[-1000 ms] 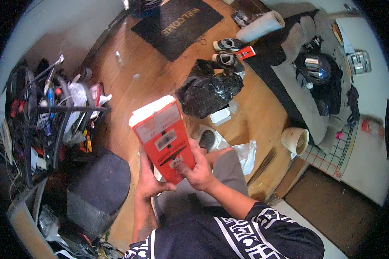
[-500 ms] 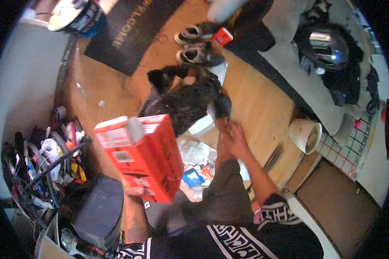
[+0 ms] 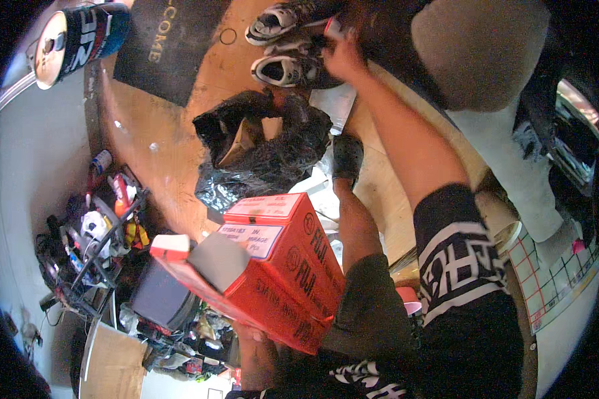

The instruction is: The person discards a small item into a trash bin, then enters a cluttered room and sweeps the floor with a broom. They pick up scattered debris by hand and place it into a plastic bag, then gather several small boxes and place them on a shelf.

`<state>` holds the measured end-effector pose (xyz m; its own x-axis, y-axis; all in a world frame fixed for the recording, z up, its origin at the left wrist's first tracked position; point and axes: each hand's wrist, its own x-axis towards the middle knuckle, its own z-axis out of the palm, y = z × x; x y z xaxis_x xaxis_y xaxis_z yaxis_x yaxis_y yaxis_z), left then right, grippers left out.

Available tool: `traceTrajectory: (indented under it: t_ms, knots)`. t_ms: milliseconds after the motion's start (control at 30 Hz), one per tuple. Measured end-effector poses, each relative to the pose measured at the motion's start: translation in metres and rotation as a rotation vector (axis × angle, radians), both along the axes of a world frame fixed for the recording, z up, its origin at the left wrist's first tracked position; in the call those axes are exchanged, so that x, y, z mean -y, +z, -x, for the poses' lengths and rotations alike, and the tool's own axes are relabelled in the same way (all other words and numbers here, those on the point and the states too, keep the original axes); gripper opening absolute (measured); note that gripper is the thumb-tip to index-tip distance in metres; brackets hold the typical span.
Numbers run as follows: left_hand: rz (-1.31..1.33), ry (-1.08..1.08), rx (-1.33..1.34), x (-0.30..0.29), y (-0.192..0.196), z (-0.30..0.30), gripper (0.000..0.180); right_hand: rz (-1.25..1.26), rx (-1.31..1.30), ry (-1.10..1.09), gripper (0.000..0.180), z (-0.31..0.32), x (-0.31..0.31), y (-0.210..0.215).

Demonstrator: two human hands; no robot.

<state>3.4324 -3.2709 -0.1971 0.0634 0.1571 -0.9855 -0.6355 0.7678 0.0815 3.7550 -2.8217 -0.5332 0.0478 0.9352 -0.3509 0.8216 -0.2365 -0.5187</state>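
Observation:
A red cardboard box (image 3: 273,279) with printed panels and open end flaps is tilted in front of my body. My left hand (image 3: 251,336) grips it from below; the box hides most of the fingers. My right arm stretches far forward. Beside a pair of dark sneakers with pale trim (image 3: 283,70), my right hand (image 3: 345,58) has its fingers closed on a small red-and-white box (image 3: 334,28), only part of which shows. Beyond the large box stands an open black plastic bag (image 3: 266,149) with brown cardboard inside.
A dark doormat (image 3: 170,50) lies on the wooden floor near a large can (image 3: 80,43). At left, a rack (image 3: 103,243) is crowded with tools and bottles. My foot in a dark shoe (image 3: 347,159) rests right of the bag. A grey cushion-like shape (image 3: 482,53) is at upper right.
My right hand has reached forward from near my lower leg to the small red-and-white box by the sneakers. The large red box has tilted and moved right in view. The head view has shifted.

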Motion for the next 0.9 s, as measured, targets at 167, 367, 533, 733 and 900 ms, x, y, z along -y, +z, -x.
traceTrajectory:
  t_ms: [167,367,533,733,900]
  knots:
    - [-0.080,-0.018,0.017,-0.041,0.054,0.003,0.074,0.087,-0.249,-0.207,0.044,-0.017,0.148,0.093]
    - [-0.294,0.006,0.012,-0.095,0.145,0.048,0.072,0.150,0.005,0.017,0.034,-0.110,0.286,0.257]
    - [-0.522,0.112,-0.014,-0.152,0.196,0.071,0.070,0.554,0.277,-0.068,0.035,-0.170,0.258,0.373]
    - [-0.740,0.192,0.047,-0.261,0.201,0.099,0.067,0.701,0.617,0.174,0.034,-0.183,0.142,0.437]
    - [-0.907,0.123,0.196,-0.453,0.170,0.159,0.065,0.784,0.656,0.215,0.048,-0.128,0.061,0.495]
